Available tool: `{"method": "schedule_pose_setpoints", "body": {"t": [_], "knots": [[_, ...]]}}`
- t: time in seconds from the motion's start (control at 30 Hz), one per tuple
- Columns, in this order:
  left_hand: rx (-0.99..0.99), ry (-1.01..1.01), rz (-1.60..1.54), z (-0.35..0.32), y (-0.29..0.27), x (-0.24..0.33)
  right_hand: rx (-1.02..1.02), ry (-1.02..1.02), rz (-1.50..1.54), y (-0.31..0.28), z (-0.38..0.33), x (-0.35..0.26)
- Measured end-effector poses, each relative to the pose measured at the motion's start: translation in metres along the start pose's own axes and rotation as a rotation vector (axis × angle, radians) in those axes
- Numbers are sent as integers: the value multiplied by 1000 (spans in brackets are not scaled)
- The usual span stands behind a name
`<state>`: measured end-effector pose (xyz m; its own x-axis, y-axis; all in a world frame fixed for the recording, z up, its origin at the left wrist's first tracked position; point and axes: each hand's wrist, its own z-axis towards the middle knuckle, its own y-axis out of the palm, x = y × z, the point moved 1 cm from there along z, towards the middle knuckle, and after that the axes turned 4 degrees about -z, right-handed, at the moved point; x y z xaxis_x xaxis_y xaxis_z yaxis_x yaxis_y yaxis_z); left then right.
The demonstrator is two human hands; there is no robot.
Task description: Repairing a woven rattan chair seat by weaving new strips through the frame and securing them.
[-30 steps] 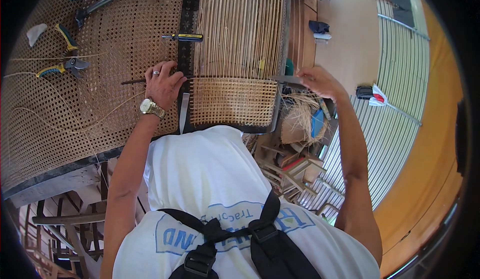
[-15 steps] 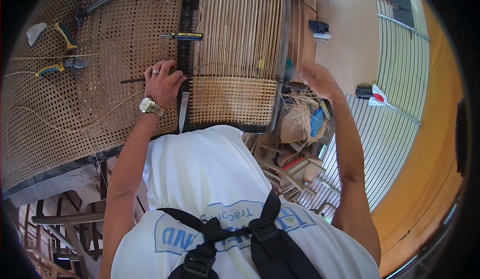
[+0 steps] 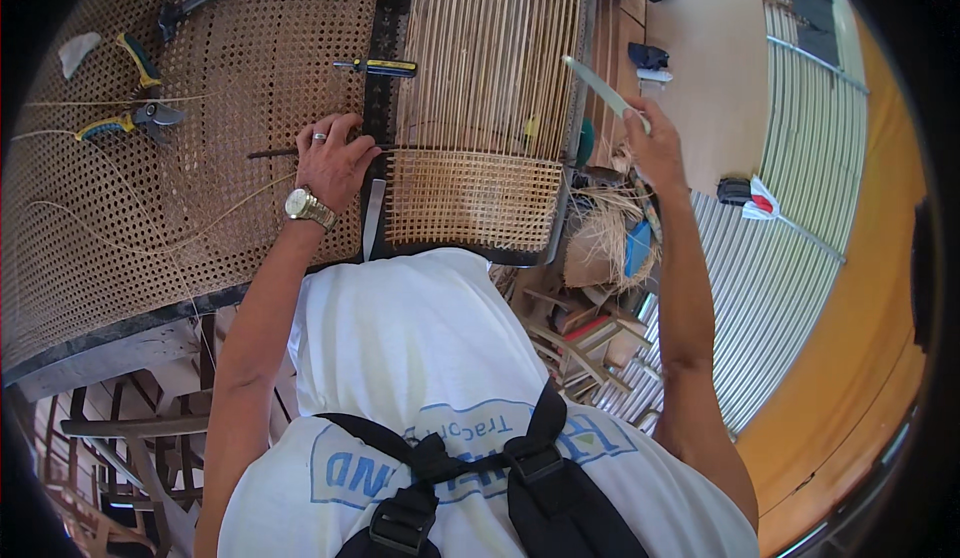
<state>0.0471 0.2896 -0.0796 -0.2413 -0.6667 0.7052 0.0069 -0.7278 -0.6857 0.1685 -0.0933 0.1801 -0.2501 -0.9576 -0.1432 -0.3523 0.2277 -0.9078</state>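
My left hand (image 3: pixel 335 168), with a ring and a wristwatch, is closed around a thin dark rod (image 3: pixel 268 154). The rod runs sideways toward the edge of the cane strands (image 3: pixel 485 58), right where the woven part begins. That woven cane panel (image 3: pixel 470 203) lies nearest my body; beyond it, the strands stretch away lengthwise and uncrossed. Off the panel's right side, my right hand (image 3: pixel 657 148) is raised and grips one end of a flat pale strip (image 3: pixel 597 88), whose narrow tip points up and left over the dark frame edge. A flat metal bar (image 3: pixel 373 218) rests beside the panel's left border.
A screwdriver (image 3: pixel 376 67) lies across the dark frame bar. On the finished cane mesh (image 3: pixel 240 68) at left are pruning shears (image 3: pixel 130 121), yellow-handled pliers (image 3: pixel 139 60) and a loose cane strand (image 3: pixel 130 248). Right of the panel sits a heap of cane scraps (image 3: pixel 605 233).
My right hand was blurred in motion close to the panel's right edge; it now sits slightly higher, the pale strip plainly visible and slanting up-left. My left hand stays on the rod.
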Motion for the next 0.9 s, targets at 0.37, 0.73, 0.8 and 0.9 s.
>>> {"method": "schedule_pose_setpoints", "body": {"t": [0.37,0.73,0.8,0.9], "knots": [[8,-2,-23,0,0,0,230,-16,55,31,-3,-3],[4,-14,-19,0,0,-1,-605,-214,-198,51,1,-15],[22,11,-56,0,0,-1,-284,-66,-29,43,6,-9],[22,3,-37,1,0,-1,-7,-181,-112,79,-2,-14]]}}
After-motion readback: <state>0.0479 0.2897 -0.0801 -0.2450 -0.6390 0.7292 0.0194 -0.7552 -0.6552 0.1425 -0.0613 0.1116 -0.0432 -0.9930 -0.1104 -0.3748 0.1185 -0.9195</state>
